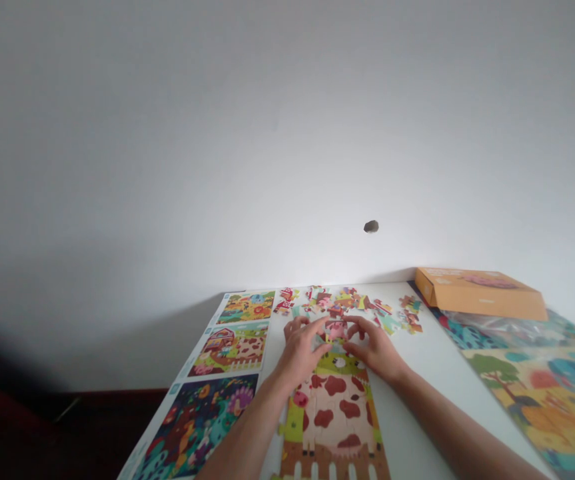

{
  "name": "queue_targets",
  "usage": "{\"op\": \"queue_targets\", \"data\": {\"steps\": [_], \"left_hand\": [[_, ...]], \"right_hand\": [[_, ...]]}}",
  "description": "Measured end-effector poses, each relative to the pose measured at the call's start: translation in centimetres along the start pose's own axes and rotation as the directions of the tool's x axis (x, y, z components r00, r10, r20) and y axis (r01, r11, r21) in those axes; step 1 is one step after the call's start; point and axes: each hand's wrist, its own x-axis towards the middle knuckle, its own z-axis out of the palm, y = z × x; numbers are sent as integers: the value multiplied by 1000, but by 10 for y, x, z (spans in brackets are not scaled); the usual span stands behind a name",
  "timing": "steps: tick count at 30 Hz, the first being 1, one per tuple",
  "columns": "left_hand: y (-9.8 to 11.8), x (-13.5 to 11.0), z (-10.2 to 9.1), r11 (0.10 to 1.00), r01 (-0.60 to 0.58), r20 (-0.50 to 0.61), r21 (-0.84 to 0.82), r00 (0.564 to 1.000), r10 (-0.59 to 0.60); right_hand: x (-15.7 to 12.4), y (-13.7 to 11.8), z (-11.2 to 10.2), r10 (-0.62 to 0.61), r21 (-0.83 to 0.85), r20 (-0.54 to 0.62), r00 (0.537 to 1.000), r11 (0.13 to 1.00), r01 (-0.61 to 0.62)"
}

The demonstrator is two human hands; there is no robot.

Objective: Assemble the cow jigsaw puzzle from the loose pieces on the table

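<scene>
The puzzle [334, 420] lies on the tabletop [417, 360], its long axis running away from the person. At its far end, the left hand [300, 350] and right hand [374, 347] curl their fingers inward, nearly meeting; any grip cannot be told.

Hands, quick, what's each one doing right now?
Left hand: curled, fingertips by a small puzzle piece; can't tell if it's holding it.
Right hand: curled at the assembled puzzle; nothing clearly held.
</scene>
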Motion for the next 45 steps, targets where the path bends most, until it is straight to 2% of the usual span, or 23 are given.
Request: {"op": "queue_targets", "data": {"steps": [8,11,14,16,21,31,36,45], "left_hand": [[0,-1,2,999,27,39,44,999,-29],[-5,-1,4,985,129,-3,113,992,-129],[-9,-1,4,948,249,-79,198,968,-238],[-11,-1,4,932,274,-72,237,962,-264],[-11,-3,4,928,263,-3,264,962,-272],[-9,-2,2,912,265,36,313,956,-290],[-6,-2,1,891,293,41,347,944,-326],[-4,-1,0,903,280,39,326,950,-309]], "right_hand": [[0,4,0,-2,-237,11,1000,971,5],[2,7,-2,64,-369,-80,995,925,-89],[3,12,-4,142,-478,-206,968,849,-226],[4,16,-5,169,-519,-244,955,809,-276],[5,21,-6,199,-557,-228,953,776,-295],[6,22,-6,245,-561,-208,947,763,-320],[7,18,-6,280,-587,-209,937,730,-349],[6,8,-6,297,-622,-189,936,701,-348]]}}
